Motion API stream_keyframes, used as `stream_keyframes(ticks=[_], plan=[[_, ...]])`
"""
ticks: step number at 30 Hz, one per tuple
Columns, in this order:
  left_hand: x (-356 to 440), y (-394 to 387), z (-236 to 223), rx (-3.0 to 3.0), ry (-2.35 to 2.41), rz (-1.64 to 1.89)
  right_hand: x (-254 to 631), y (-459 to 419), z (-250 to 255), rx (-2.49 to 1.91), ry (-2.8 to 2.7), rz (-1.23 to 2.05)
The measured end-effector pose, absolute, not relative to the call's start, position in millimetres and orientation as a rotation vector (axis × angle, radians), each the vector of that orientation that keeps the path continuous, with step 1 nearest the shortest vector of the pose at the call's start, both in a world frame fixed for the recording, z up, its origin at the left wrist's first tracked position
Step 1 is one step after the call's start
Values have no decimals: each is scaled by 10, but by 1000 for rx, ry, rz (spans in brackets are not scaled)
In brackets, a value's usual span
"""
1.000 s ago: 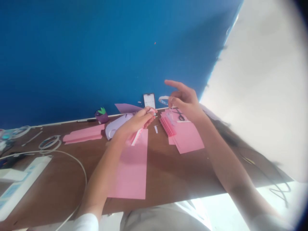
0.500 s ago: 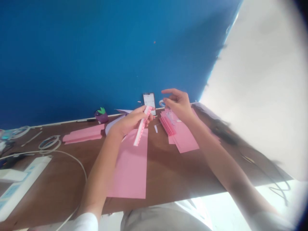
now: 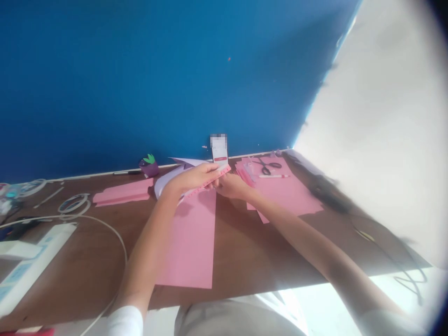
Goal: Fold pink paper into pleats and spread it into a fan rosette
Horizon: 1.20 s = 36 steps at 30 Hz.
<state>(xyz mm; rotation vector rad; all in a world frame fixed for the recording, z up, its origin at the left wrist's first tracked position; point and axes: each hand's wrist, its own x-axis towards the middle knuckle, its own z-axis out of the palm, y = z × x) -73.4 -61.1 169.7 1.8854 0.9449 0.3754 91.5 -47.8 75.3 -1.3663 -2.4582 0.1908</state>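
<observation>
My left hand [image 3: 199, 177] is closed around a folded pink paper strip [image 3: 224, 171], its thumb on top. The strip is held at a slant above a flat pink sheet [image 3: 191, 252], with small marks along its pale edge. My right hand [image 3: 234, 185] meets the strip from the right, below its upper end. Its fingers are curled and partly hidden by the strip, so what they grip is not visible. Right of the hands lie more pink sheets [image 3: 294, 196], carrying black-handled scissors [image 3: 268, 166] and a white pen [image 3: 275, 176].
A phone [image 3: 219, 151] leans on the blue wall behind the hands. Rolled purple paper [image 3: 164, 181], a purple pot with green leaves [image 3: 149, 165] and folded pink paper [image 3: 122, 192] are to the left. Nearer are tape rolls [image 3: 74, 205], a cable and a power strip [image 3: 37, 261].
My right hand, which held a tape roll up near the wall, has come down and left to the paper strip. My left hand has turned the strip flatter. The scissors show again.
</observation>
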Motion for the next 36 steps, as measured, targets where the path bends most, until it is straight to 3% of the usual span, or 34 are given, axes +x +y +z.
stream_keyframes(ticks=[4,8,14,36], plan=[[-742,-559,1613,1911,1028,384,1023,-412,732,-1300,-2572,315],[-740,-590,1629,1924,1032,374,1196,-333,949,-1288,-2296,466],[-675,-661,1733,1859,1009,444,1442,-501,1469,-914,-1918,1056],[-804,-728,1868,1899,836,231,1696,-728,1843,-884,-1884,934]])
